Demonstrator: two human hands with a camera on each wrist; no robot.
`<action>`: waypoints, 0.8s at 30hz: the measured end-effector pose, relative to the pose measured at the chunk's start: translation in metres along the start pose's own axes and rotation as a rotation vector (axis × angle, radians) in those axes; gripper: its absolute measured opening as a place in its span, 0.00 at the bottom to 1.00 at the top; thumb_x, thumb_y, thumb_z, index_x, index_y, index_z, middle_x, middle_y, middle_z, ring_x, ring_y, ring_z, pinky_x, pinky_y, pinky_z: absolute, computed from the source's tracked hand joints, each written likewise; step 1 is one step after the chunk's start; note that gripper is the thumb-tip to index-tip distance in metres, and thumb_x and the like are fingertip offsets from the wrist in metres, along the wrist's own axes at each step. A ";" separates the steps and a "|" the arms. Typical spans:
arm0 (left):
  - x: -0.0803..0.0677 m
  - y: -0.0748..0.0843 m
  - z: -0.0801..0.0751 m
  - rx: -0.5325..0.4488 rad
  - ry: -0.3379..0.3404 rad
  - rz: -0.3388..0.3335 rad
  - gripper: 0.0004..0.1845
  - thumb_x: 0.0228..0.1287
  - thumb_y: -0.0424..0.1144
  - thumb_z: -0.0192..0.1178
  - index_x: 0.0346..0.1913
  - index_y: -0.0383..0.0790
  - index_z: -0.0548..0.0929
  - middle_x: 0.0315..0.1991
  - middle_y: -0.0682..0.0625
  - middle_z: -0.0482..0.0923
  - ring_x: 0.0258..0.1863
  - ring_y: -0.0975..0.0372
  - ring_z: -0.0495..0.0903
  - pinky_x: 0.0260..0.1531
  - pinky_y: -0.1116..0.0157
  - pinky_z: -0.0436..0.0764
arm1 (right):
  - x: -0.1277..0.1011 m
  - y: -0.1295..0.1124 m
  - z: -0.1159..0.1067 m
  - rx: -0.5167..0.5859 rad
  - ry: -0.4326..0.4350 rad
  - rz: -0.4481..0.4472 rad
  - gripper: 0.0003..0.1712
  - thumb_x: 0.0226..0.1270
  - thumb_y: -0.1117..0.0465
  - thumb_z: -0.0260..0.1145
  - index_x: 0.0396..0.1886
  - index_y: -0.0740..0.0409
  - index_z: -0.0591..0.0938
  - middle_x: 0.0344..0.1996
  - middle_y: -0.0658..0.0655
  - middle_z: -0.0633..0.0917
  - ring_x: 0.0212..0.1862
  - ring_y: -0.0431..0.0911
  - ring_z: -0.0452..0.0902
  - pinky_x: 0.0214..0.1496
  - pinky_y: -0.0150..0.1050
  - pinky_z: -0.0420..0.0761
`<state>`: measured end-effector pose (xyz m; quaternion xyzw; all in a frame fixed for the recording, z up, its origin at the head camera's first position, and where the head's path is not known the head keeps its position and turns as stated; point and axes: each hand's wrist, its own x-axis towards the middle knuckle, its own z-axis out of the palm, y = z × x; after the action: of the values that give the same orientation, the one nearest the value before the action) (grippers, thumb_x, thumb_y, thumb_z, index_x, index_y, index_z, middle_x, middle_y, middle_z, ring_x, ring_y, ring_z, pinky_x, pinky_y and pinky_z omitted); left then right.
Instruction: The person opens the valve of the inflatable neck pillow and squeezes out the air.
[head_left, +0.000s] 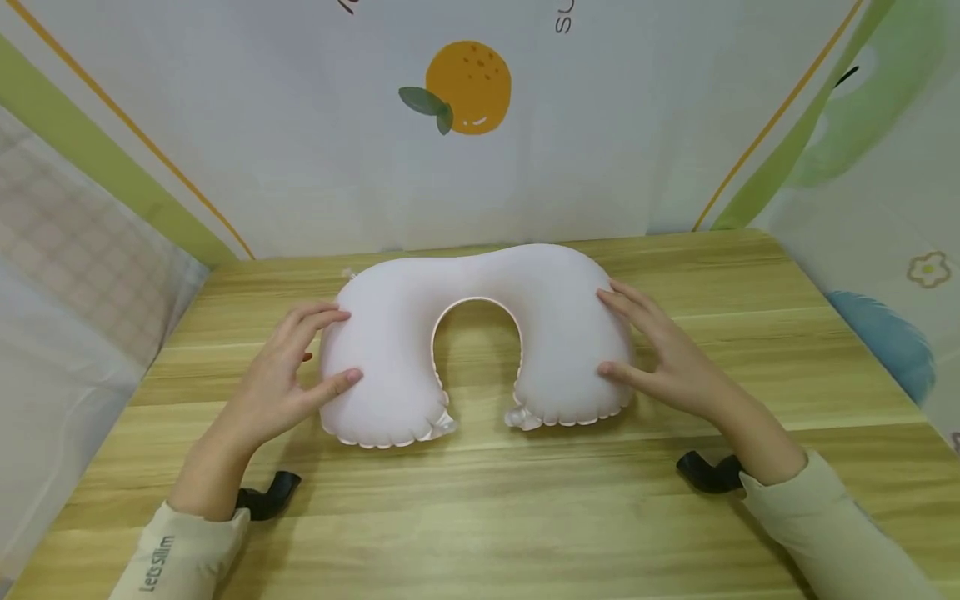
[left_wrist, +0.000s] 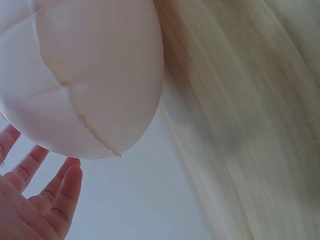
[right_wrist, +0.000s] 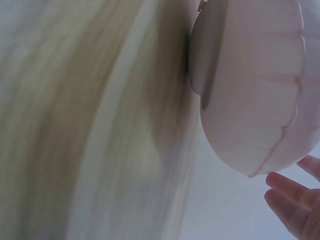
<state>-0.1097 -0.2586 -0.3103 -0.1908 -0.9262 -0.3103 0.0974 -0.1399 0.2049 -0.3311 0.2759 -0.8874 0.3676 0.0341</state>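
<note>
A pale pink, U-shaped inflatable neck pillow (head_left: 386, 333) lies puffed up on the table, its two ends toward me. Clear plastic pieces show at the inner corners of both ends. My left hand (head_left: 288, 367) touches the pillow's left side, thumb and fingers spread apart and only loosely bent. On the opposite side, my right hand (head_left: 667, 358) rests its fingertips and thumb against the pillow in much the same way. Both wrist views show the seamed outer edge of the pillow with the fingers beside it; neither hand is wrapped around it.
The wood-grain table (head_left: 480, 517) stretches out under the pillow and forearms. Behind it hangs a white printed cloth (head_left: 600, 150) with an orange fruit picture. Black curved pieces (head_left: 273, 496) stick out at both wrists, near the sleeve cuffs.
</note>
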 end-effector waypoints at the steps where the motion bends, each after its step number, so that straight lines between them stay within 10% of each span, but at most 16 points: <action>1: 0.000 0.000 0.000 0.005 0.001 0.006 0.35 0.56 0.40 0.73 0.67 0.44 0.71 0.70 0.47 0.64 0.67 0.51 0.65 0.45 0.44 0.78 | -0.002 0.000 -0.001 -0.004 0.002 0.000 0.51 0.59 0.56 0.75 0.79 0.44 0.59 0.79 0.59 0.55 0.77 0.66 0.52 0.66 0.76 0.60; 24: -0.002 0.019 0.009 0.016 -0.058 0.068 0.36 0.52 0.44 0.75 0.64 0.47 0.73 0.66 0.49 0.66 0.65 0.53 0.65 0.45 0.47 0.78 | -0.040 -0.006 -0.022 -0.007 -0.002 0.077 0.54 0.53 0.61 0.79 0.77 0.37 0.62 0.78 0.51 0.56 0.75 0.62 0.55 0.61 0.77 0.63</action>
<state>-0.1009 -0.2396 -0.3077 -0.2306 -0.9240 -0.2939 0.0823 -0.1061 0.2346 -0.3220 0.2416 -0.8987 0.3655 0.0201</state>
